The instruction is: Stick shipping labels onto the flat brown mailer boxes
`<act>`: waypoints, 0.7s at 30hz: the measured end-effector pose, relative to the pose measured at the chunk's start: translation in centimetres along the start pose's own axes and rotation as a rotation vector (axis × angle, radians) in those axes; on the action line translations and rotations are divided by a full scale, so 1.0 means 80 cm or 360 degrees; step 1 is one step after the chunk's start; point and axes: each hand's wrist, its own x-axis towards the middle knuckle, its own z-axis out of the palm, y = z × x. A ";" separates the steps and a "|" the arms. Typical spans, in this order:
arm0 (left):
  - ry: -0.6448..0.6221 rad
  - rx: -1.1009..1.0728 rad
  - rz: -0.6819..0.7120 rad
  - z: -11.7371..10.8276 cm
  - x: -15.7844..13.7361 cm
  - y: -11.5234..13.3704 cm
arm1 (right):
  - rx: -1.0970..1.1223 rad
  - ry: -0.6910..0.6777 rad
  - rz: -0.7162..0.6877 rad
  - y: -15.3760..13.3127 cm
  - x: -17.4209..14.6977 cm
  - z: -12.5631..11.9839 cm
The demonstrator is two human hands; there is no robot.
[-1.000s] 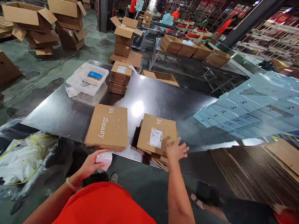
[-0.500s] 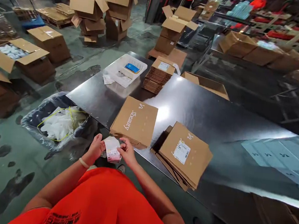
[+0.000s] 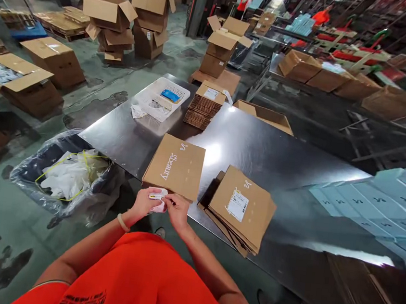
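Observation:
A small stack of white and pink printed labels (image 3: 161, 207) is held between both hands, just in front of the metal table's edge. My left hand (image 3: 144, 203) grips it from the left, fingers closed around it. With thumb and fingers pinched, my right hand (image 3: 177, 211) holds its right side. Right behind the hands lies a stack of flat brown cartons (image 3: 182, 162) with "beauty"-like white lettering. To its right, another stack of flat cartons (image 3: 252, 196) carries a white shipping label (image 3: 237, 205) on top.
On the metal table (image 3: 248, 132) are a white plastic basket (image 3: 150, 99) with a blue object (image 3: 170, 95) and a tall pile of folded cartons (image 3: 201, 113). A lined bin (image 3: 92, 203) of white scraps stands at left. Pale blue boxes (image 3: 375, 199) are stacked at right.
My hands have come closer together around the labels, and the left has moved right. The labels are now more covered by the fingers. The camera view has shifted slightly.

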 end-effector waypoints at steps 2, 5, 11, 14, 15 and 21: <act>-0.0054 -0.0034 -0.0070 0.004 0.007 -0.007 | -0.0101 0.0033 -0.0054 -0.001 0.008 -0.008; -0.0266 -0.0093 -0.0249 0.006 0.014 -0.022 | -0.0266 0.0160 -0.0147 -0.006 0.058 -0.026; -0.0298 -0.0220 -0.0587 0.011 0.024 -0.063 | -0.0648 0.0226 0.0016 -0.010 0.228 -0.063; -0.0360 -0.0137 -0.0605 -0.006 0.024 -0.092 | -0.0902 0.0121 0.0253 -0.010 0.258 -0.061; -0.0389 -0.0050 -0.0575 -0.016 0.022 -0.101 | -0.0972 0.0152 0.0296 -0.010 0.256 -0.055; -0.0298 0.0305 -0.0052 -0.063 0.005 -0.085 | -0.1160 0.0076 -0.0097 -0.006 0.201 0.013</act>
